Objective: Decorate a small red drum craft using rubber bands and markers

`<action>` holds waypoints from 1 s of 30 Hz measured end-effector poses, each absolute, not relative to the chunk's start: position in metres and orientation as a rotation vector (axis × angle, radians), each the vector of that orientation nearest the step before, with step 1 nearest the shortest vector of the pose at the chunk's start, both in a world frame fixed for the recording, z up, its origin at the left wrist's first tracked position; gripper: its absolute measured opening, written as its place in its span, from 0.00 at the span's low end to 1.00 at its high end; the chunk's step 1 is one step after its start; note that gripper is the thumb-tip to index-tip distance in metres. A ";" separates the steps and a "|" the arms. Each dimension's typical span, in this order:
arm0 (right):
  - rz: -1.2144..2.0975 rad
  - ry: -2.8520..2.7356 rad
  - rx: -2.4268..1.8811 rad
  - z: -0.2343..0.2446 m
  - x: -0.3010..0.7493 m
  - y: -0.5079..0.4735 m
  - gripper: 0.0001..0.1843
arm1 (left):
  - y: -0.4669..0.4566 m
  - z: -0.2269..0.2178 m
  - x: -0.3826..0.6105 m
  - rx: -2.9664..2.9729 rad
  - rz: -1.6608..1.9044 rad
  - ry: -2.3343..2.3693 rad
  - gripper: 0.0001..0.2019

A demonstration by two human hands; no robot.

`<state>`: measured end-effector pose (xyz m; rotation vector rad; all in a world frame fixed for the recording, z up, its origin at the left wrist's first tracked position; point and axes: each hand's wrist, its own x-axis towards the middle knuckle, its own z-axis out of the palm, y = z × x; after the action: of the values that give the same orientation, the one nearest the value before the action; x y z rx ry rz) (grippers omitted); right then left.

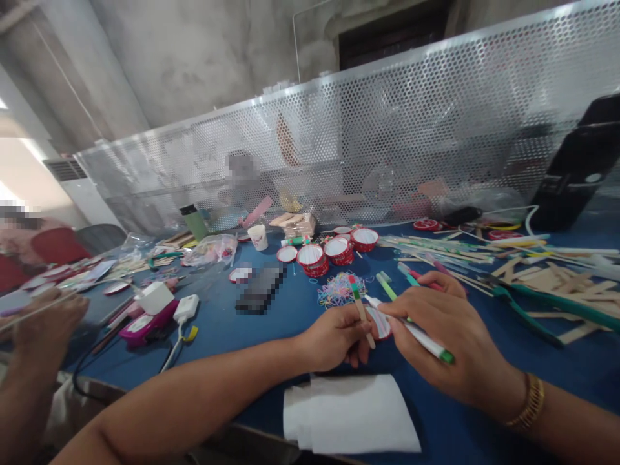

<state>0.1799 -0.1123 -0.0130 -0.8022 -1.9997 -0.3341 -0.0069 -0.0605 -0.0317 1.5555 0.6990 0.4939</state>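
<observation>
My left hand (334, 337) pinches a wooden craft stick (361, 309) upright; its upper end is coloured green with a red tip. In my right hand (453, 329) is a white marker pen (422, 340) with a green end, its front pointing left toward the stick. Between the hands, partly hidden, a round red-rimmed piece (380, 322) with stripes lies on the blue table. Just beyond my left hand is a heap of colourful small rubber bands (334, 289). A light green pen (386, 287) lies past my right hand. Folded white paper (363, 416) is below my wrists.
Several small red drums (312, 258) stand mid-table near a paper cup (258, 237). A dark phone (260, 289) lies to the left. Green-handled pliers (527, 316) and loose sticks (557, 290) are at right. Another person's hand (46, 326) is at far left. A perforated metal screen (387, 142) runs behind.
</observation>
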 end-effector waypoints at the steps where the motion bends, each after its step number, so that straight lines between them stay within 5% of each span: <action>1: -0.341 -1.997 -0.794 -0.013 0.180 -0.113 0.06 | -0.061 -0.032 -0.007 1.550 0.485 0.703 0.18; 30: -0.405 -1.990 -0.787 -0.015 0.184 -0.110 0.08 | -0.064 -0.030 -0.008 1.622 0.442 0.760 0.08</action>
<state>0.1844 -0.1104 -0.0154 -0.7867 -1.9904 -0.4051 -0.0082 -0.0635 -0.0297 1.6224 0.7598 0.4423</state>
